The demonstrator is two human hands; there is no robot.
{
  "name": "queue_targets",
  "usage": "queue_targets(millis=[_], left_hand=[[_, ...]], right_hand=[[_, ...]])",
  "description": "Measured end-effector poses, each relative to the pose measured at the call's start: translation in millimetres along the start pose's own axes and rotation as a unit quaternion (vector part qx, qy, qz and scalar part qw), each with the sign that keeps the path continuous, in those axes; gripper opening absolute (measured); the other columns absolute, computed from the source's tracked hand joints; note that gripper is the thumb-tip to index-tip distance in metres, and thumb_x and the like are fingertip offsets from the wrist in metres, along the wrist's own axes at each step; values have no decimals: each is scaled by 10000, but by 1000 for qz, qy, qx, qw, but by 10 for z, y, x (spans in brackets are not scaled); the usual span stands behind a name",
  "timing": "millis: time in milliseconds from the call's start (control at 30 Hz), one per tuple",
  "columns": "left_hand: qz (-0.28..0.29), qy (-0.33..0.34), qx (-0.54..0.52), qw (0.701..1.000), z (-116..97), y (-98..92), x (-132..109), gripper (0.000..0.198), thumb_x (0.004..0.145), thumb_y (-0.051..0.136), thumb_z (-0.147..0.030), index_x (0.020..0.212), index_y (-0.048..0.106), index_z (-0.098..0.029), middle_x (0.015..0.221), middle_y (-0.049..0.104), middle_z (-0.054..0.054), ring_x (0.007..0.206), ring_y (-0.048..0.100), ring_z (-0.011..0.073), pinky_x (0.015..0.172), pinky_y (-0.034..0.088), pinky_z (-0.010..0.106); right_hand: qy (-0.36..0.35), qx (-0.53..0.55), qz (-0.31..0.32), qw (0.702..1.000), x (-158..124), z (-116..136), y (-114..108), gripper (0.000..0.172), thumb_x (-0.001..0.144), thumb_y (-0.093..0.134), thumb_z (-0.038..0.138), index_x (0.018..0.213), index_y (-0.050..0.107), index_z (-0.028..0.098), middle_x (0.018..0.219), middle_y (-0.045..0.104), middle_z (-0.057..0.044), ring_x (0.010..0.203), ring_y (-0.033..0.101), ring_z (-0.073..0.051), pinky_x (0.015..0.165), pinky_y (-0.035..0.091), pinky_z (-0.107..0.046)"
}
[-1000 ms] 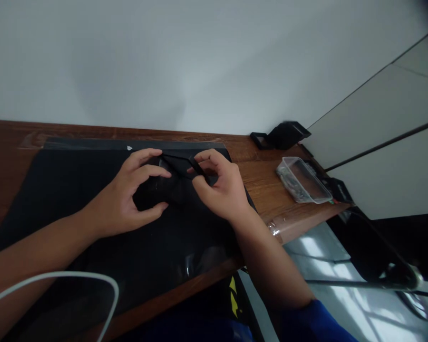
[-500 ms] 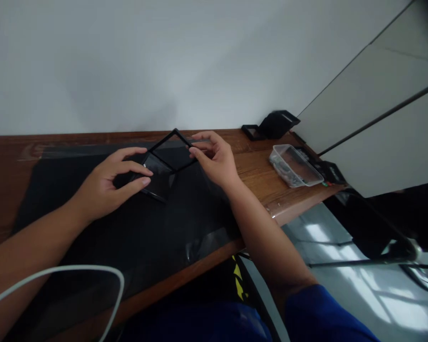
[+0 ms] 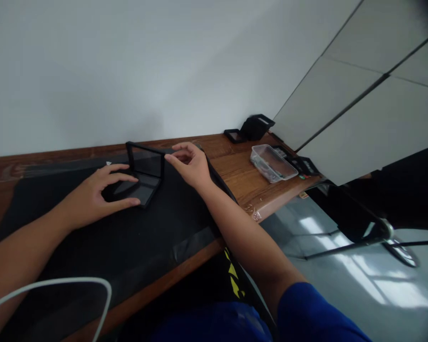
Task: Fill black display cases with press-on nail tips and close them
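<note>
A hinged black frame with clear panels (image 3: 147,161) stands partly opened on the black mat (image 3: 128,247), one half lying flat and the other raised toward the wall. My left hand (image 3: 100,194) is at the flat half, thumb on its near edge and fingers across its left side. The raised half has its upper right corner at the fingertips of my right hand (image 3: 190,166), whose thumb and forefinger pinch there. A small white piece (image 3: 109,163) lies just behind my left fingers.
On the wooden table's right side is a clear plastic box (image 3: 274,164) with small bags inside. Black cases (image 3: 257,126) stand by the wall, and dark packets (image 3: 305,166) lie beside the box. A white cable (image 3: 67,280) arcs across the lower left.
The frame's raised half has swung more upright, and its other half now lies flat on the mat. My hands have shifted with it, and the view has turned a little to the right.
</note>
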State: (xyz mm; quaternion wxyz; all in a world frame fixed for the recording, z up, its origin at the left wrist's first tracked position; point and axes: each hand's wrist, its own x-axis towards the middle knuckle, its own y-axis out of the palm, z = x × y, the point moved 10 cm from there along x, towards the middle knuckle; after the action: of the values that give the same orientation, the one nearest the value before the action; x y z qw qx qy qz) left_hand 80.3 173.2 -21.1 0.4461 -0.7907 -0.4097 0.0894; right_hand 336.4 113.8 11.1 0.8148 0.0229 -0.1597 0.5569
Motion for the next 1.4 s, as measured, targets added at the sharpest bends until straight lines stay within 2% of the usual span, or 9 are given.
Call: queue_targets(millis=[133, 267, 367, 467, 567, 800, 1100, 1200, 1400], left_hand=[[22, -17, 39, 999, 64, 86, -7, 1112, 709, 636, -1113, 1469, 778, -314, 1756, 554, 169, 1654, 449, 541, 1372, 331, 757], [34, -9, 63, 997, 109, 147, -23, 927, 913, 649, -918, 1583, 699, -280, 1771, 532, 224, 1703, 363, 564, 1366, 160, 868], [34, -9, 101, 994, 166, 191, -16, 902, 991, 615, -841, 1677, 610, -255, 1758, 531, 277, 1684, 376, 599, 1289, 101, 971], [26, -3, 145, 989, 139, 236, -9, 850, 1024, 557, -821, 1652, 652, -255, 1693, 594, 290, 1621, 450, 618, 1254, 135, 987], [10, 0, 166, 986, 11, 245, -35, 817, 1045, 510, -797, 1626, 694, -252, 1604, 660, 276, 1547, 527, 609, 1265, 272, 881], [-7, 58, 149, 987, -198, 158, -71, 606, 1131, 436, -675, 1507, 763, -329, 1405, 835, 133, 1360, 690, 465, 1213, 382, 694], [57, 74, 50, 994, -201, 236, -46, 575, 1065, 515, -727, 1316, 871, -351, 1340, 873, 85, 1275, 769, 401, 1237, 477, 637], [54, 43, 41, 997, -104, 182, -19, 707, 1006, 534, -825, 1402, 838, -326, 1544, 788, 102, 1460, 693, 410, 1289, 500, 603], [85, -40, 124, 988, 465, 169, 38, 1052, 973, 376, -869, 1704, 606, -149, 1835, 486, 191, 1781, 305, 448, 1430, 267, 702]], right_hand=[[-42, -22, -31, 998, -128, 220, -284, 343, 917, 878, 518, 1052, 721, 245, 824, 741, 33, 687, 599, -132, 715, 549, -302], [-77, -204, -93, 971, -233, 588, -1053, 302, 1038, 727, 537, 1013, 739, 236, 741, 638, 34, 682, 556, -144, 692, 489, -299], [51, -486, -111, 865, -213, 628, -1911, 388, 1148, 552, 535, 1238, 769, 226, 891, 758, -22, 808, 685, -173, 776, 532, -298], [144, -572, -97, 802, -147, 601, -2695, 298, 1103, 676, 386, 1238, 811, 158, 1077, 833, -133, 1037, 779, -261, 916, 574, -347], [216, -624, -51, 749, -68, 419, -3124, 256, 1064, 784, 335, 1239, 809, 149, 1255, 826, -144, 1198, 776, -295, 1072, 607, -438], [322, -656, 91, 676, -50, -155, -3119, 374, 1099, 786, 429, 1370, 753, 175, 1388, 767, -109, 1207, 776, -270, 1031, 686, -472], [323, -691, 103, 638, -70, -182, -3100, 411, 1103, 778, 435, 1426, 729, 186, 1449, 739, -127, 1265, 756, -283, 1075, 669, -504], [316, -698, 92, 636, -67, -169, -3149, 407, 1104, 776, 437, 1420, 731, 184, 1443, 742, -127, 1266, 756, -283, 1077, 668, -505], [315, -690, 76, 648, -27, -173, -3318, 405, 1103, 777, 438, 1415, 734, 183, 1435, 745, -124, 1258, 760, -283, 1069, 671, -498]])
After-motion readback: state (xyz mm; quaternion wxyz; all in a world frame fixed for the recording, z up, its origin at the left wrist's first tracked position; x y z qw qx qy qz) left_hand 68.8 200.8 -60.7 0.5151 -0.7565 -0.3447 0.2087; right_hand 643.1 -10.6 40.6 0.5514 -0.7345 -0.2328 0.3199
